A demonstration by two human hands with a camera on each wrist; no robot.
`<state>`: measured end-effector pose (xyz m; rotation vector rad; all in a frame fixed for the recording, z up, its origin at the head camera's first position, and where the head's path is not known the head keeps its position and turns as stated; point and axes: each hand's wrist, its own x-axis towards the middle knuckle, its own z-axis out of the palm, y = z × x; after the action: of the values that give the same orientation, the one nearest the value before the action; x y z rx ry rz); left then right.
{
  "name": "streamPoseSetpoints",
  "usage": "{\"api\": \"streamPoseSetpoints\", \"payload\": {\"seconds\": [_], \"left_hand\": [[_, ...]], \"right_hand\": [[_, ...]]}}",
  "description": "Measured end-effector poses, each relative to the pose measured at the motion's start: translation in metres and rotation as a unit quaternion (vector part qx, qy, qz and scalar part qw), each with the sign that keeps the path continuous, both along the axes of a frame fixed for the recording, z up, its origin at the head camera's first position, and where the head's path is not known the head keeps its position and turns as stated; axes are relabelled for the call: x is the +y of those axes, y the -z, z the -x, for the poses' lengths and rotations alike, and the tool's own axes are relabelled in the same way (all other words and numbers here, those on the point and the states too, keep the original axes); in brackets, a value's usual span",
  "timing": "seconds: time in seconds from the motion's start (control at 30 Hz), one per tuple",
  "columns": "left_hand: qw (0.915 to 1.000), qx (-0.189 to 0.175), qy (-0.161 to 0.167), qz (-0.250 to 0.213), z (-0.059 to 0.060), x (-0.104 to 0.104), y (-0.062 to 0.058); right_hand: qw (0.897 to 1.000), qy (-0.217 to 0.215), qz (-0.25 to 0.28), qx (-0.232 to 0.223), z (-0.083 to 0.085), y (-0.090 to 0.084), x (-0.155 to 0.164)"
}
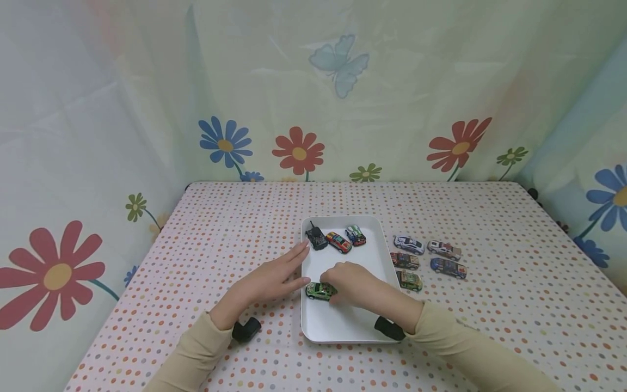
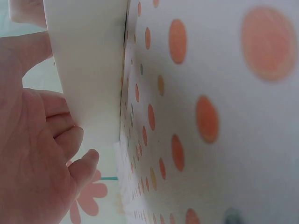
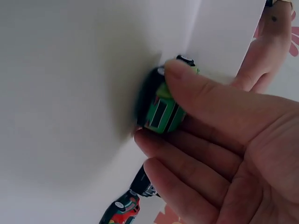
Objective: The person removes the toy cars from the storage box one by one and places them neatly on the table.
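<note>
On a table (image 1: pixel 235 218) with a dotted cover, near the middle: a shallow white tray (image 1: pixel 348 326). Just inside its left wall, toward the near end: a green toy car (image 1: pixel 317 291). Pinches this car with the right hand (image 1: pixel 351 283), reaching in over the right side, thumb against one side of the car and fingertips against the other, with only a car's width of opening between. Cannot tell about contact between its wheels and the base beneath. Touches the tray's left rim with the left hand (image 1: pixel 273 279), fingers mostly straight, thumb spread apart from them, empty of any toy. Toward the far end of the tray, close together: a black toy tank (image 1: pixel 317 238), a red-and-yellow car (image 1: pixel 338 242), and a blue, green and white car (image 1: pixel 356 235). On the cover to the right of the tray, in a loose cluster: a white car (image 1: pixel 409 244), a white-and-red car (image 1: pixel 444 249), a dark blue car (image 1: pixel 448 268), a brownish-red car (image 1: pixel 405 261) and a green-and-orange car (image 1: pixel 410 280). Behind everything: a pale backdrop (image 1: pixel 401 81) printed with big flowers and a blue butterfly.
</note>
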<state>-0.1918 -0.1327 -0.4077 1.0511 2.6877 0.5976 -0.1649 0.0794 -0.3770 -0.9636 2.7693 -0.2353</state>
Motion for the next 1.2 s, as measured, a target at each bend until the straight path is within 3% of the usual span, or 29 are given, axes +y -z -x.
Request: {"api": "streamPoseSetpoints", "payload": {"seconds": [0.23, 0.47, 1.0, 1.2], "left_hand": [[1.0000, 0.002, 0.003, -0.007, 0.000, 0.001, 0.000], [1.0000, 0.001, 0.005, -0.005, 0.000, 0.001, -0.001], [0.9999, 0.000, 0.007, -0.008, -0.001, 0.001, -0.002], [1.0000, -0.001, 0.006, -0.002, 0.000, 0.000, 0.001]], "right_hand": [[0.999, -0.004, 0.016, 0.035, 0.003, 0.005, 0.002], [0.998, -0.007, 0.042, 0.037, 0.006, 0.005, 0.003], [0.996, -0.015, 0.082, 0.039, 0.006, -0.015, 0.011], [0.995, 0.006, 0.092, 0.042, 0.009, -0.028, 0.022]]}}
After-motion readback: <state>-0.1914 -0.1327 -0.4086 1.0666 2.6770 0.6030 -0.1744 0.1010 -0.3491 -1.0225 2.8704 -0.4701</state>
